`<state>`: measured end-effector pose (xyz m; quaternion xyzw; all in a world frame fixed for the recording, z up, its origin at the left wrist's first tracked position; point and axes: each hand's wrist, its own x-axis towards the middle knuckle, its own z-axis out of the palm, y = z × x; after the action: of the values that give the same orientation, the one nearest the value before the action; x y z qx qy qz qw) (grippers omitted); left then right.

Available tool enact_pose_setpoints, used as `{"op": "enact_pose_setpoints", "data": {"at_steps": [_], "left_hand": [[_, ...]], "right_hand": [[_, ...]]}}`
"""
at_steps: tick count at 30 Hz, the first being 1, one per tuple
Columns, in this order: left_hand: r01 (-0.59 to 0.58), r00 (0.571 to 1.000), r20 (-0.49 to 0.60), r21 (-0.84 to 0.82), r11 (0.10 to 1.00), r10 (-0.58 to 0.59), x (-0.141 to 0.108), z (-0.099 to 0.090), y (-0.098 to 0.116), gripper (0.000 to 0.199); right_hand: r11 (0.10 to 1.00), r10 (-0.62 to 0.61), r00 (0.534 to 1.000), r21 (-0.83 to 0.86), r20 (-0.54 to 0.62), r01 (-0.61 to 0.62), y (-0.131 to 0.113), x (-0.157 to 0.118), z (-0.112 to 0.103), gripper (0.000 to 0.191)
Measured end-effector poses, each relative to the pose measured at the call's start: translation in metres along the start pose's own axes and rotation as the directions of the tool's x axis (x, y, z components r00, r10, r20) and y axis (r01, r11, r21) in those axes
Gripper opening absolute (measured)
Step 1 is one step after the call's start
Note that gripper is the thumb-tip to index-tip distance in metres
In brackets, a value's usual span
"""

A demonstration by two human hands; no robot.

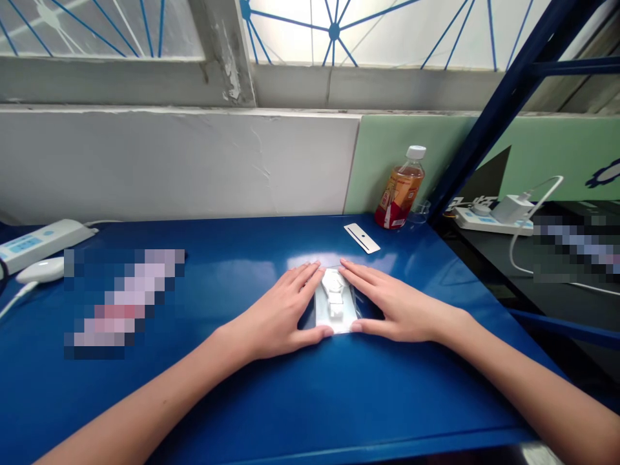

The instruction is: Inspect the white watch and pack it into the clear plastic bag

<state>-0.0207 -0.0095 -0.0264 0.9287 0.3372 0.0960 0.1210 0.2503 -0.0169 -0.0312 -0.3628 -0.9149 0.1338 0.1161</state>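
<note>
A small clear plastic packet [336, 303] with a white item inside lies flat on the blue table [232, 413], near its middle. My left hand [283, 310] rests at the packet's left side, fingers stretched out and thumb at its lower left corner. On the right side, my right hand [387, 300] lies with fingers extended, its fingertips at the upper edge and its thumb at the lower right corner. Both hands touch the packet's edges without gripping it.
Behind the hands lie a white card [361, 238] and an orange drink bottle [401, 188] with a white cap. At left are a power strip [46, 242], a white plug and a pixelated object [128, 300]. A blue metal frame [498, 103] slants up at right.
</note>
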Motion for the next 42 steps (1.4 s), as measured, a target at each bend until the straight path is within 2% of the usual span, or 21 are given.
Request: {"op": "enact_pose_setpoints", "data": {"at_steps": [4, 8, 14, 20, 27, 37, 42], "left_hand": [[0.031, 0.996, 0.077, 0.053, 0.998, -0.035, 0.0, 0.0, 0.0, 0.09], [0.055, 0.992, 0.106, 0.081, 0.995, -0.063, 0.001, 0.001, 0.001, 0.093], [0.061, 0.996, 0.061, 0.06, 0.996, -0.064, 0.0, 0.002, -0.001, 0.09], [0.075, 0.995, 0.068, 0.064, 0.995, -0.079, 0.001, 0.002, -0.002, 0.095], [0.092, 0.995, 0.026, 0.043, 0.995, -0.093, -0.002, 0.008, -0.004, 0.099], [0.124, 0.983, 0.136, 0.009, 0.992, -0.124, -0.002, -0.005, -0.004, 0.11], [0.107, 0.988, 0.111, 0.016, 0.994, -0.108, -0.002, -0.004, -0.004, 0.108]], "right_hand": [[0.999, 0.035, 0.998, -0.041, 0.061, -0.032, -0.005, 0.001, 0.002, 0.091], [0.996, 0.057, 0.995, -0.069, 0.079, -0.051, -0.008, 0.001, 0.005, 0.088], [0.991, 0.102, 0.99, -0.093, 0.096, -0.093, -0.011, 0.001, 0.009, 0.091], [0.994, 0.076, 0.996, -0.077, 0.048, -0.073, -0.008, 0.002, 0.007, 0.091], [0.992, 0.089, 0.993, -0.099, 0.072, -0.082, -0.006, 0.003, 0.003, 0.099], [0.993, 0.114, 0.992, -0.036, 0.061, -0.112, -0.003, 0.001, 0.003, 0.103], [0.994, 0.104, 0.992, -0.048, 0.072, -0.101, -0.005, 0.002, 0.005, 0.099]]}}
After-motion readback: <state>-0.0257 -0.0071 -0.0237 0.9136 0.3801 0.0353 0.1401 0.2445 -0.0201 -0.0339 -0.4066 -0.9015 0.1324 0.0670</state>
